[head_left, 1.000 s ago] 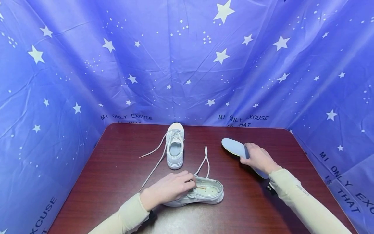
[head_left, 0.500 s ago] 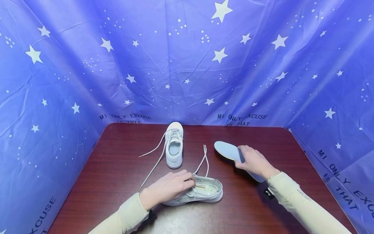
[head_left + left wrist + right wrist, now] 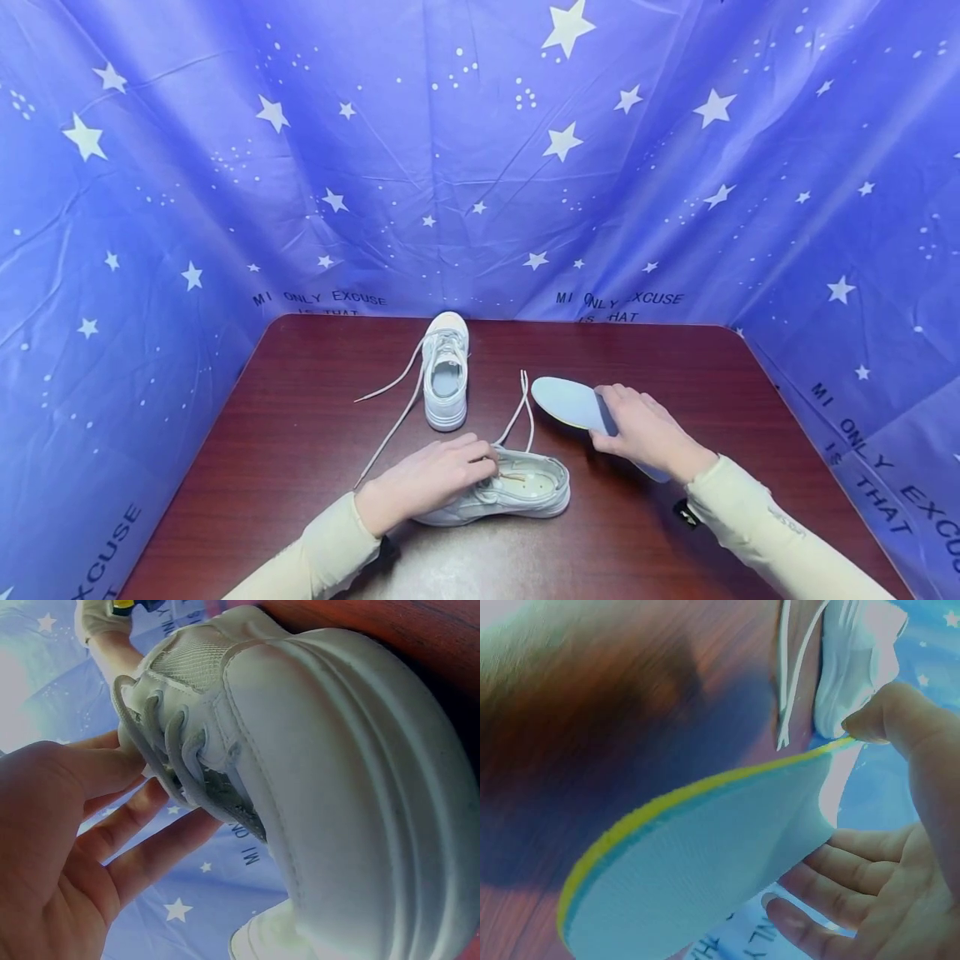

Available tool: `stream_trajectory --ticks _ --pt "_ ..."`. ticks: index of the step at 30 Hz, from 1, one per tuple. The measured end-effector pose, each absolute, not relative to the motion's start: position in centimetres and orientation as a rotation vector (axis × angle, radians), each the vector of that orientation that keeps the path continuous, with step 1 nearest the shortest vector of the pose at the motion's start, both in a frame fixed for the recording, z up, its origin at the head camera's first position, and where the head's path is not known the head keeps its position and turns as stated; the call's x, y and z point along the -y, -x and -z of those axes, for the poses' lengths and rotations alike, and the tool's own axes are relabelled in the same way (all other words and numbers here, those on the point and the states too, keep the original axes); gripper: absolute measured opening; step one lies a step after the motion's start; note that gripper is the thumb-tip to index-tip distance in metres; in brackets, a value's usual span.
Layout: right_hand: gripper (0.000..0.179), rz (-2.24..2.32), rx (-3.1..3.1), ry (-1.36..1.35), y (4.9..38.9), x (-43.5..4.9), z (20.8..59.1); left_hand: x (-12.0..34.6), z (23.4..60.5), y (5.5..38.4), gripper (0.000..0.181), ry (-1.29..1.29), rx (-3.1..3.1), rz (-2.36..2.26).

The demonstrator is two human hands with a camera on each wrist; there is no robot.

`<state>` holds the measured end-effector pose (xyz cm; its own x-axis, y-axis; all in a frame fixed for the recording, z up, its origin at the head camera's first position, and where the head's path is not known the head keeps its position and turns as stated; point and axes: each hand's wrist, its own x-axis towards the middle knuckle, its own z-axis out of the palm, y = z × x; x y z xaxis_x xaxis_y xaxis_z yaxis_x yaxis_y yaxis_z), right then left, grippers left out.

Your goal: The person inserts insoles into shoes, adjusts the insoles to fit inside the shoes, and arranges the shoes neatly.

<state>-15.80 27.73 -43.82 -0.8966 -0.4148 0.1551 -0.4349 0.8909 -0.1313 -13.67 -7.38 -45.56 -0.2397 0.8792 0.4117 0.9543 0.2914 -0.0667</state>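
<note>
A white sneaker point(image 3: 517, 507) lies crosswise at the front of the table, toe to the left, its inside showing. My left hand point(image 3: 429, 475) reaches over its toe and grips it at the tongue. Up close in the left wrist view, thumb and fingers of that hand point(image 3: 82, 817) meet behind the grey laces point(image 3: 176, 742). My right hand point(image 3: 645, 427) holds a light-blue insole point(image 3: 572, 403) above the table, right of the sneaker. In the right wrist view, the thumb presses the insole's yellow-trimmed edge point(image 3: 667, 795) while the fingers support the opposite edge.
A second white sneaker point(image 3: 446, 408) stands behind the first, toe away, its long laces point(image 3: 390, 437) trailing left. The front sneaker's loose laces point(image 3: 522, 408) stretch backward. Around the dark red table point(image 3: 315, 358) hangs a blue star-patterned curtain point(image 3: 480, 150).
My right hand has brought the insole leftward and a little nearer to the front sneaker. The left hand keeps its grip at the tongue; both sneakers stay in place.
</note>
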Motion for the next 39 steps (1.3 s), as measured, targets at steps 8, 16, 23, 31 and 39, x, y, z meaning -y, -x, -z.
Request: stream_trajectory --ticks 8,16,23,31,39 --pt "0.057 -0.212 2.883 -0.749 14.4 -26.5 43.1 7.4 45.6 13.7 0.026 1.655 2.192 0.274" --pt "0.057 -0.189 2.851 -0.812 13.3 -25.7 42.4 7.4 45.4 13.7 0.022 1.643 2.188 0.268" --pt "0.057 -0.162 2.834 -0.844 12.5 -25.4 42.1 7.4 45.5 13.8 0.024 1.649 2.183 0.288" --pt "0.057 -0.136 2.808 -0.891 11.5 -25.5 41.9 7.4 45.5 13.7 0.025 1.647 2.16 0.29" --pt "0.06 -0.111 2.747 -0.952 10.8 -25.5 41.6 7.3 45.6 13.7 0.025 1.637 2.168 0.28"
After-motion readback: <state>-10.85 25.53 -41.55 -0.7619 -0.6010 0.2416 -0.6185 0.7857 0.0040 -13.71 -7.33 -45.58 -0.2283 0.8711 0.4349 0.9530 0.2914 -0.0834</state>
